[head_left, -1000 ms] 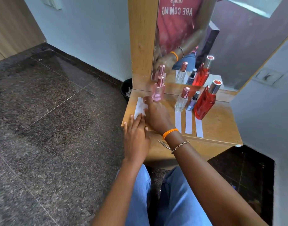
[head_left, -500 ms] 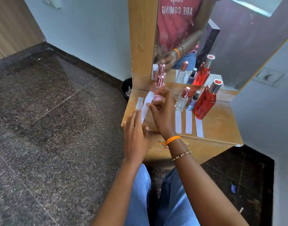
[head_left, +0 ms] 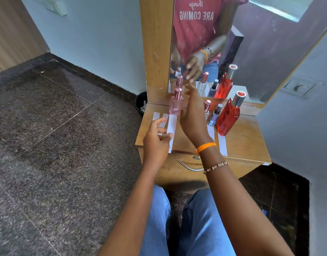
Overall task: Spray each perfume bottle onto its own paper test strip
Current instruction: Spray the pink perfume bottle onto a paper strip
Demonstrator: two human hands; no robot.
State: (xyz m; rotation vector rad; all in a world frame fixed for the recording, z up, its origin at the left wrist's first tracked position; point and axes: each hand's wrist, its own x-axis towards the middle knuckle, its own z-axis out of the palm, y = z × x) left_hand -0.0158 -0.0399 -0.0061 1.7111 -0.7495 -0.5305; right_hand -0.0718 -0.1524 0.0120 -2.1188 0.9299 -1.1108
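Observation:
A pink perfume bottle [head_left: 176,105] with a rose cap stands at the back left of the small wooden table [head_left: 245,137]. A white paper strip [head_left: 172,126] runs from just below it toward the table's front edge. My left hand [head_left: 156,139] pinches that strip, thumb on top. My right hand [head_left: 192,117] is open with fingers stretched, just right of the pink bottle and apart from it. Behind it stand a clear bottle [head_left: 207,105], partly hidden, a small dark bottle [head_left: 215,115] and a red bottle [head_left: 228,117]. Strips [head_left: 222,145] lie in front of these.
Two more strips [head_left: 156,116] lie at the table's left edge. A mirror [head_left: 251,43] rises behind the bottles. A black bin [head_left: 141,104] sits on the floor to the left. A drawer handle [head_left: 188,166] is under the front edge, and a wall closes the right.
My right hand let go of the strip it had lifted and rose, open, beside the pink bottle. My left hand came off the table edge and took the strip.

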